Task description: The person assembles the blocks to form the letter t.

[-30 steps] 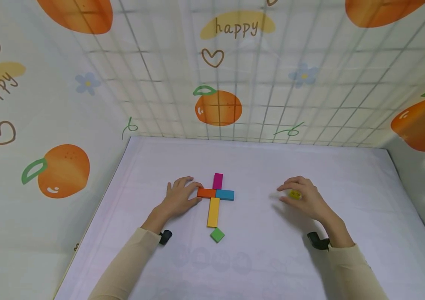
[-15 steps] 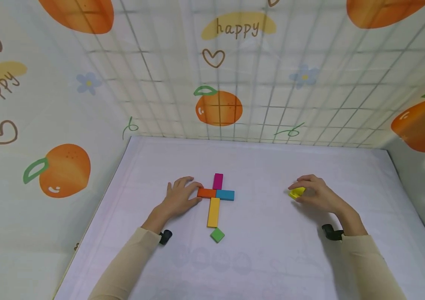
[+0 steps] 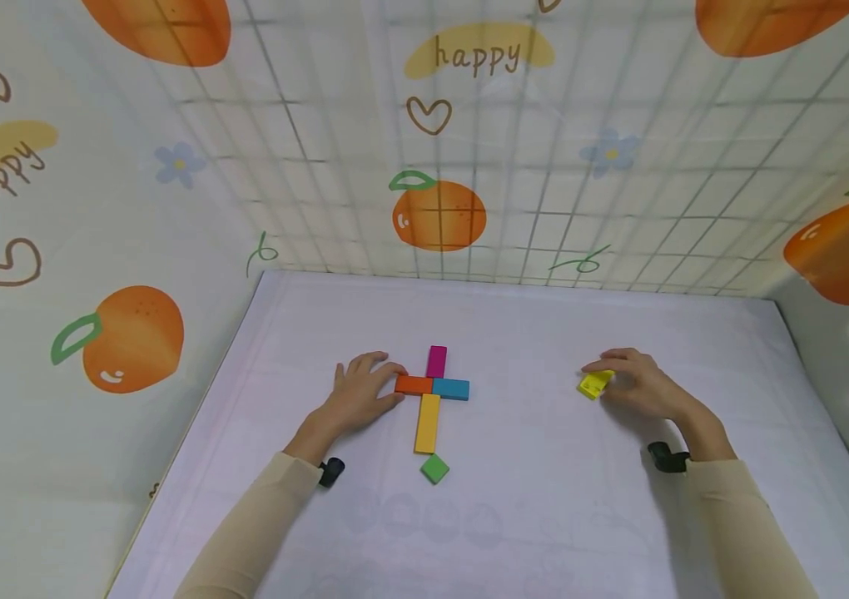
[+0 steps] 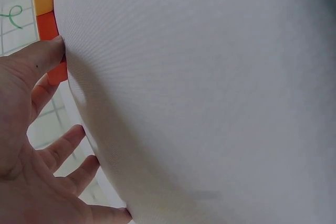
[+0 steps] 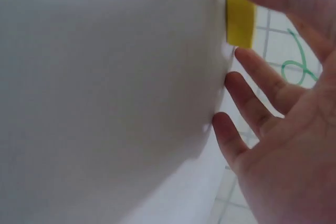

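Note:
My left hand [image 3: 357,393] rests at the left of a group of flat coloured blocks, its thumb and forefinger pinching the ends of the orange block [image 3: 414,385]. In the left wrist view the thumb lies against that orange block [image 4: 48,27], while the other fingers spread on the table. A blue block [image 3: 451,389] continues the orange one to the right. Above their join stands a magenta block [image 3: 436,362]; below runs a longer amber block [image 3: 427,424]. Farther right, my right hand [image 3: 649,387] holds a bright yellow block [image 3: 595,383] between thumb and forefinger, low at the table.
A green square block [image 3: 435,468] lies turned like a diamond, its upper corner at the amber block's lower end. The white tabletop [image 3: 522,499] extends around both hands. Behind it rises a printed cloth [image 3: 350,216] with oranges and a grid.
My right hand has drawn back to the right, so its fingertips now lie at the yellow block, which shows more fully. The left hand and the grouped blocks stay in place.

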A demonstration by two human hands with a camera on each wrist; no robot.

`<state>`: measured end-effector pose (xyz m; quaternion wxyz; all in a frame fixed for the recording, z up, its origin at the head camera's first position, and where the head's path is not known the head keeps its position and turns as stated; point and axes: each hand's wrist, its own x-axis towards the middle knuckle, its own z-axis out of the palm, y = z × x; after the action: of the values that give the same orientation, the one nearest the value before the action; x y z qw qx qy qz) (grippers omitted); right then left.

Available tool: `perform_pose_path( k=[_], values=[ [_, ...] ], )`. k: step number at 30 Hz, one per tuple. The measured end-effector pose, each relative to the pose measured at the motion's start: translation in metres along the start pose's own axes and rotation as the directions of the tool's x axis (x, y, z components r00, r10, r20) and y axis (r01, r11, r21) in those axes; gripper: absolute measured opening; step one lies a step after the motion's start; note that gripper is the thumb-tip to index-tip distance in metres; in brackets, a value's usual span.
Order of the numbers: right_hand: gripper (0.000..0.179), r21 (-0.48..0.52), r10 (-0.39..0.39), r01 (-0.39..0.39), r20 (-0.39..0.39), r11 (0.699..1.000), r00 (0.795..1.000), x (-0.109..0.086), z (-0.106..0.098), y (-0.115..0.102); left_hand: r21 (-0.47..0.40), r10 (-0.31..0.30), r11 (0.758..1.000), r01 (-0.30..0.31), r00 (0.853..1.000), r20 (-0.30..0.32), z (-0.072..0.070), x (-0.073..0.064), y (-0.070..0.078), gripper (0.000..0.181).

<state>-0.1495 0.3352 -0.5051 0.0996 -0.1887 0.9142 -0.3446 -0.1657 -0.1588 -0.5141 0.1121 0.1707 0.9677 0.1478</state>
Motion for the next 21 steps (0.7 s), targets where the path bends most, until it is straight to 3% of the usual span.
perform_pose_path(
  k=[8,21],
  values=[
    [0.044,-0.071,0.019,-0.020,-0.017,0.997,1.000,0.0033,0.0000,0.0039,-0.007,-0.008,1.000,0.008,1.000,0.008,-0.0006,0.0001,0.0008,0.043],
    [0.037,-0.078,0.040,-0.044,-0.051,0.996,0.998,0.0054,0.0015,0.0021,-0.007,0.010,1.000,-0.010,1.000,-0.005,0.0011,0.0006,-0.0017,0.042]
  ],
)
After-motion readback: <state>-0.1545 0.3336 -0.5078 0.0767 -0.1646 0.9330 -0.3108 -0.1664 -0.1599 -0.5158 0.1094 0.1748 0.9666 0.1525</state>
